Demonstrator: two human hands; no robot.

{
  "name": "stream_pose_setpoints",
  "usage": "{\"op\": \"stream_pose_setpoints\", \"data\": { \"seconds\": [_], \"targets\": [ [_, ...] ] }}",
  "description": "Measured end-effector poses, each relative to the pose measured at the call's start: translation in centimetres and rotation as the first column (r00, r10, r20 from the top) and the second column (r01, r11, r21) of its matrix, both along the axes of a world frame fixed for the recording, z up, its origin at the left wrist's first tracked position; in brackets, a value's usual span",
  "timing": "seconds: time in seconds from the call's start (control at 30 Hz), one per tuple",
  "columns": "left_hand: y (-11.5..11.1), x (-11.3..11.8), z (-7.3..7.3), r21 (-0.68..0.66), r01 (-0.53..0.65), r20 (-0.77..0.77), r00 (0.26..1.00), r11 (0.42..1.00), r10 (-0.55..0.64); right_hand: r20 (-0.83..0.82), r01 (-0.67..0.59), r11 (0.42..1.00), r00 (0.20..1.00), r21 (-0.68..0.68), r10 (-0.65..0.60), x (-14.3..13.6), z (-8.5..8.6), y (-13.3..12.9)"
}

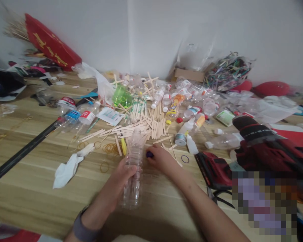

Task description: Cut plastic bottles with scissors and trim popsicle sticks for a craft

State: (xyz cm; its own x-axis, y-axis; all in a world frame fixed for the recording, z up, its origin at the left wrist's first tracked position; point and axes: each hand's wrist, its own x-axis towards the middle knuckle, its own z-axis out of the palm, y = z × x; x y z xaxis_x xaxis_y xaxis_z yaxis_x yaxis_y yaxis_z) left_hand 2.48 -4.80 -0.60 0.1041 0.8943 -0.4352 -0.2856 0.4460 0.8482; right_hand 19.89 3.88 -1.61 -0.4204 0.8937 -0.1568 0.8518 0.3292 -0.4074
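A clear plastic bottle stretches away from me at the middle of the wooden table, with its neck end farthest off. My left hand is wrapped round its body from the left, thumb on top. My right hand is just to the right of the bottle's upper part, with the fingers pinched on a small dark purple cap. Cap and bottle are apart. Beyond the bottle lies a spread of flat wooden sticks. A yellow object lies beside the neck.
Plastic bottles crowd the back and right. A red and black power tool stands at the right. Rubber bands and a crumpled white tissue lie left. A long black strip crosses the left side.
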Motion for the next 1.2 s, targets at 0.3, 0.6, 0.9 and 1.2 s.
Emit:
{"op": "stream_pose_setpoints", "data": {
  "seconds": [0.3,0.6,0.9,1.2],
  "targets": [
    [1.1,0.3,-0.5,0.017,0.045,-0.016,0.999,0.999,-0.045,-0.042,0.182,0.977,0.983,0.113,-0.178,1.4,-0.8,0.7],
    [3.2,-0.7,-0.9,0.071,0.057,-0.172,0.984,0.996,-0.045,-0.058,0.186,0.979,0.982,0.086,-0.181,1.4,-1.2,1.3],
    [5.0,-3.1,-0.9,0.186,0.076,-0.680,0.730,0.980,0.073,-0.030,0.179,0.984,0.984,0.026,-0.178,1.3,-1.5,1.2],
    [6.0,-3.8,-2.1,0.362,0.294,-0.931,0.156,0.885,0.329,-0.001,0.255,0.965,0.967,0.055,-0.255,2.6,-0.1,2.1]
  ]
}}
